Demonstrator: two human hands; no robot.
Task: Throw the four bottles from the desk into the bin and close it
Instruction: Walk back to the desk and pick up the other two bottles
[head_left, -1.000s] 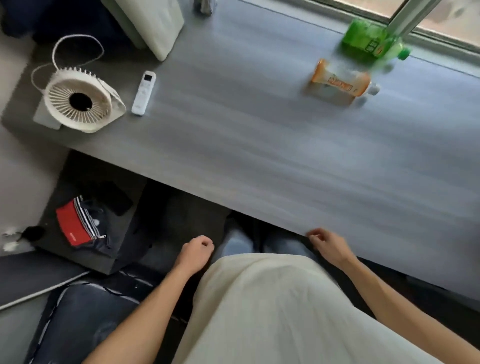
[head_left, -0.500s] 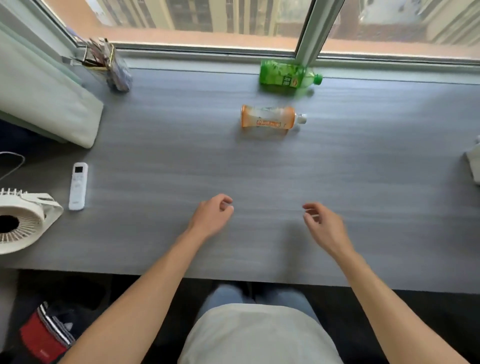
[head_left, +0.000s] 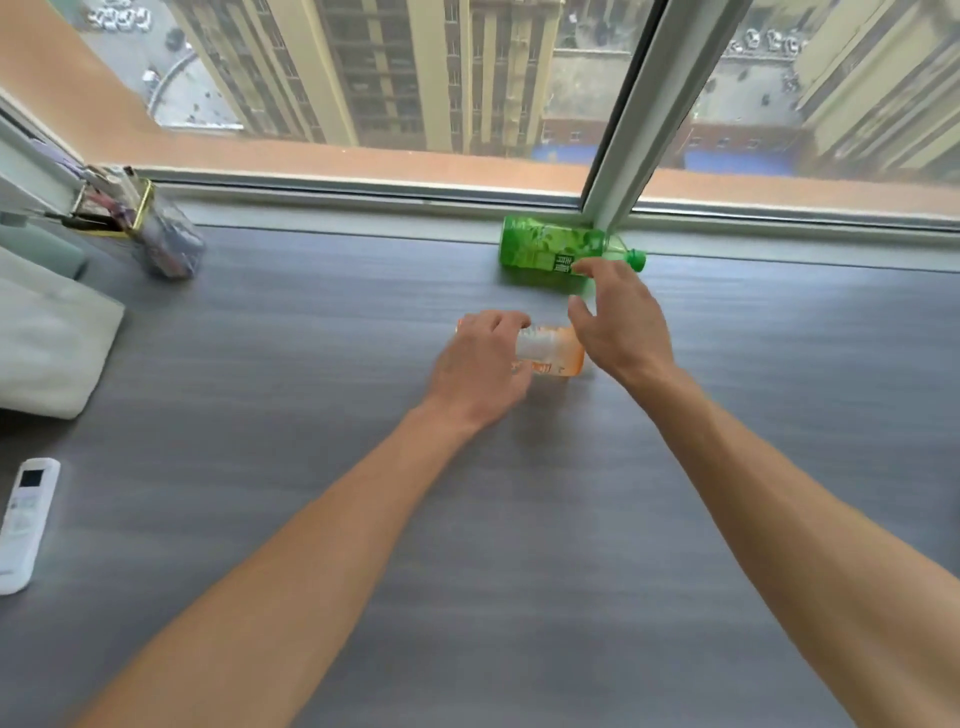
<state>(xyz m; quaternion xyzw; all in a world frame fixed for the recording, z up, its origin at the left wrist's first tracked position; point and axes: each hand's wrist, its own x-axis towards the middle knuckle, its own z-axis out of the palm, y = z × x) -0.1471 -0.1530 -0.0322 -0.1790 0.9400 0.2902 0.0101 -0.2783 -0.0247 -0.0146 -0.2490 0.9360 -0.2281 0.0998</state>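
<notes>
Two bottles lie on their sides on the grey desk. The orange bottle lies mid-desk, and my left hand curls over its left half, fingers on top of it. Behind it, against the window frame, lies the green bottle with its green cap pointing right. My right hand hovers with spread fingers between the two bottles, fingertips at the green bottle's neck end, holding nothing. The bin is out of sight.
A clear pen holder stands at the back left by the window sill. A pale cushion rests on the left edge, and a white remote lies near the front left.
Both hands have reached forward from the near part of the desk to the bottles. The left hand has come down on the orange bottle; the view has tilted up toward the window.
</notes>
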